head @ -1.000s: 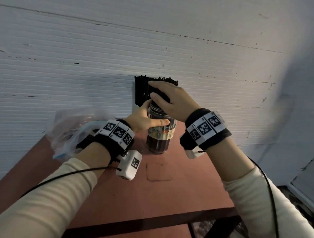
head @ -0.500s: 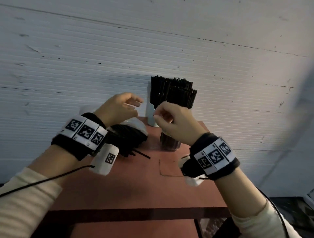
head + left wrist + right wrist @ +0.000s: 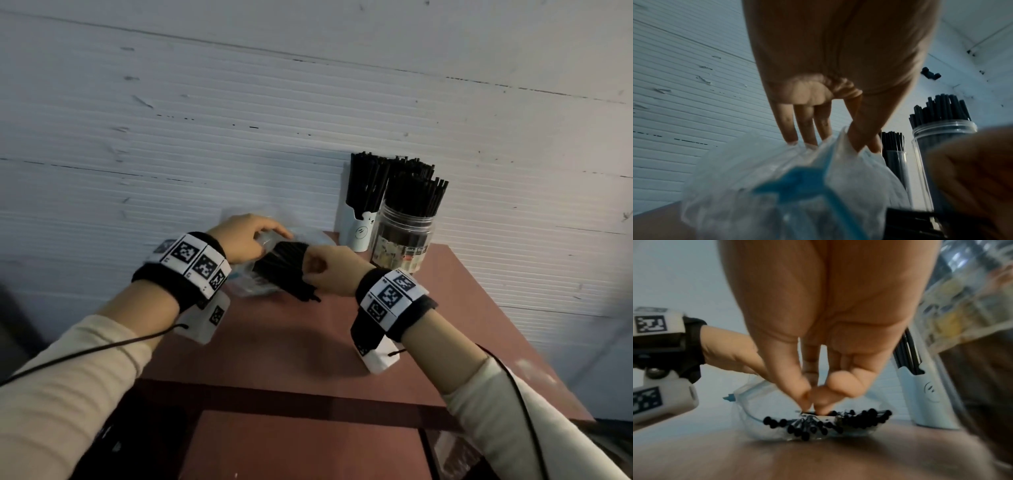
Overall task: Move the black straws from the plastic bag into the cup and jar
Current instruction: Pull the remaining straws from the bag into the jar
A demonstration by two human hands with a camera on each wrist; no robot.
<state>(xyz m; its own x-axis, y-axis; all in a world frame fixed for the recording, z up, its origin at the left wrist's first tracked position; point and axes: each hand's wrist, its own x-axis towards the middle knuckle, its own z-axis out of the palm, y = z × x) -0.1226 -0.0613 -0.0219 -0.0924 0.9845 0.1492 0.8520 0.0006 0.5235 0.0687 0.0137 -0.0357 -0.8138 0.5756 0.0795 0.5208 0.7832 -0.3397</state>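
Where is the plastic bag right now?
In the head view, the plastic bag lies on the table, left of the cup, with the left hand pinching its edge.

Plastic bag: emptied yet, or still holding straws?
Still holding straws. In the right wrist view, black straw ends fill the plastic bag mouth, and the right hand pinches at them.

I count one plastic bag (image 3: 263, 270) lying on my one reddish surface (image 3: 308, 342), and two containers standing at its far edge: one white cup (image 3: 359, 233) and one clear jar (image 3: 404, 240). The black straws (image 3: 287, 270) come in three bunches: one in the bag, one in the cup, one in the jar. Each bunch is too dense for me to number singly. I have two hands here, my left hand (image 3: 246, 240) and my right hand (image 3: 332, 270), each wrist wearing one marked band.
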